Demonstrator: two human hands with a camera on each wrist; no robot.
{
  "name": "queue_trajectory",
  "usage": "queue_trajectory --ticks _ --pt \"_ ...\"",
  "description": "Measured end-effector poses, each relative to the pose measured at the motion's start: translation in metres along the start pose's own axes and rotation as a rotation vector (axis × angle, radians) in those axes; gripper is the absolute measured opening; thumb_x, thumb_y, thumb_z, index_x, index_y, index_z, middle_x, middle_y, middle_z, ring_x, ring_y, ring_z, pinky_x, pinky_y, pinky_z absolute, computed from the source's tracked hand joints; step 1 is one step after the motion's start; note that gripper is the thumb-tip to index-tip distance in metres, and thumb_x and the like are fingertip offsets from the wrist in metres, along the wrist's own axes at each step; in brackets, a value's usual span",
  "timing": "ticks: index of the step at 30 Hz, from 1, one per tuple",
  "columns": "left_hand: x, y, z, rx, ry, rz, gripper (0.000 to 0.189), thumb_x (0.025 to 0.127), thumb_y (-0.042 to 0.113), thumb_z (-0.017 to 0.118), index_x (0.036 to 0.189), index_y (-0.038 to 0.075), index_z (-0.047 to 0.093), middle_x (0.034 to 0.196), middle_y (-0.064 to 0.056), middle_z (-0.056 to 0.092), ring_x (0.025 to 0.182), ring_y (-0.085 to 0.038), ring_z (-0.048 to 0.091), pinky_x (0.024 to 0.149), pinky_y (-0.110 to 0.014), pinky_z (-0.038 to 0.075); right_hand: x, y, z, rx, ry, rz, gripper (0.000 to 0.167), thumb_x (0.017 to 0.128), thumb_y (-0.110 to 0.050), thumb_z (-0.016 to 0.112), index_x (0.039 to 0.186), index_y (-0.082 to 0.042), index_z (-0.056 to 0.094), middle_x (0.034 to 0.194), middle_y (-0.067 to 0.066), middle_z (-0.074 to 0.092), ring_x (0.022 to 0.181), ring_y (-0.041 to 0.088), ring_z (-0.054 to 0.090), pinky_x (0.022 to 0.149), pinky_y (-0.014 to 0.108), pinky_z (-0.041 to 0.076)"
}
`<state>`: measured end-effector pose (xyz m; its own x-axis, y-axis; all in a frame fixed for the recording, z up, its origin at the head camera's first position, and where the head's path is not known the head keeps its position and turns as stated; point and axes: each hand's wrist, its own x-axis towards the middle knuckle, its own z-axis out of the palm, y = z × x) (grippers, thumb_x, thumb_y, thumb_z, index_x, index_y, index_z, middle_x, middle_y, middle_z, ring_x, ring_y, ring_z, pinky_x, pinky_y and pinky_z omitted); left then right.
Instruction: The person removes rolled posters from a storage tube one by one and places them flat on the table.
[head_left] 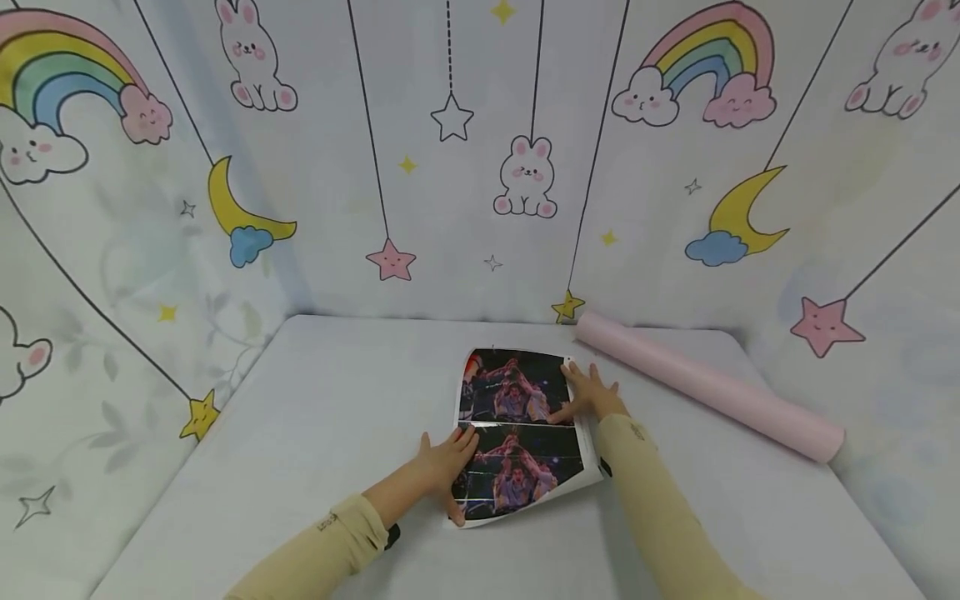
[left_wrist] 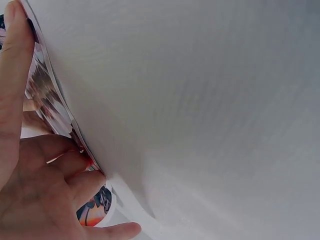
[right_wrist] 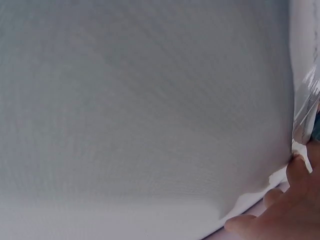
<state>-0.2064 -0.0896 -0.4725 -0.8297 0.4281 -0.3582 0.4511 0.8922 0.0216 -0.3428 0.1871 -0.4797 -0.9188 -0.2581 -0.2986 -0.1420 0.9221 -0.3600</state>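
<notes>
A glossy printed sheet (head_left: 517, 433) with two near-identical dark photos, one above the other, lies on the white table. Its lower right corner curls up and shows a white border. My left hand (head_left: 444, 467) rests with spread fingers on the sheet's left edge, the thumb near the lower left corner. On the upper right edge, my right hand (head_left: 591, 393) presses with its fingers fanned out. In the left wrist view, the fingers (left_wrist: 85, 187) lie along the sheet's edge. Only part of the right hand (right_wrist: 285, 210) shows in the right wrist view, beside the shiny sheet.
A pale pink roll (head_left: 708, 387) lies slantwise on the right side of the white table (head_left: 337, 392). Behind and beside the table hang white cloth walls (head_left: 322, 167) printed with rabbits, rainbows, moons and stars.
</notes>
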Motion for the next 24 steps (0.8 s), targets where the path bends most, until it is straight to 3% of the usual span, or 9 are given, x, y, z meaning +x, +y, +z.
queue_trajectory --ticks 7,15,24 --pt "0.0047 -0.0028 -0.0002 0.055 0.002 -0.018 0.126 0.045 0.065 0.077 0.146 0.013 0.023 0.152 -0.004 0.015 0.137 -0.022 0.017 0.096 -0.064 0.021 0.0028 -0.0034 -0.0040 -0.009 0.000 0.021 0.118 0.059 -0.053 0.079 0.147 -0.013 0.013 0.152 0.011 0.004 0.135 0.039 -0.010 0.095 0.068 -0.005" --pt "0.0033 -0.0029 -0.0002 0.004 -0.009 -0.013 0.125 0.046 0.062 0.079 0.146 0.012 0.022 0.152 -0.004 0.014 0.138 -0.023 0.015 0.096 -0.064 0.021 0.0017 -0.0050 -0.0019 -0.020 0.002 0.030 0.115 0.060 -0.051 0.079 0.147 -0.012 0.014 0.152 0.012 0.003 0.135 0.041 -0.008 0.096 0.069 -0.001" --pt "0.0041 -0.0036 0.0008 0.022 -0.005 -0.012 0.125 0.046 0.062 0.079 0.146 0.012 0.022 0.152 -0.005 0.014 0.138 -0.023 0.016 0.096 -0.064 0.022 0.0009 -0.0017 0.0013 0.020 0.007 0.016 0.117 0.059 -0.051 0.080 0.147 -0.011 0.013 0.152 0.013 0.002 0.135 0.041 -0.008 0.094 0.070 -0.002"
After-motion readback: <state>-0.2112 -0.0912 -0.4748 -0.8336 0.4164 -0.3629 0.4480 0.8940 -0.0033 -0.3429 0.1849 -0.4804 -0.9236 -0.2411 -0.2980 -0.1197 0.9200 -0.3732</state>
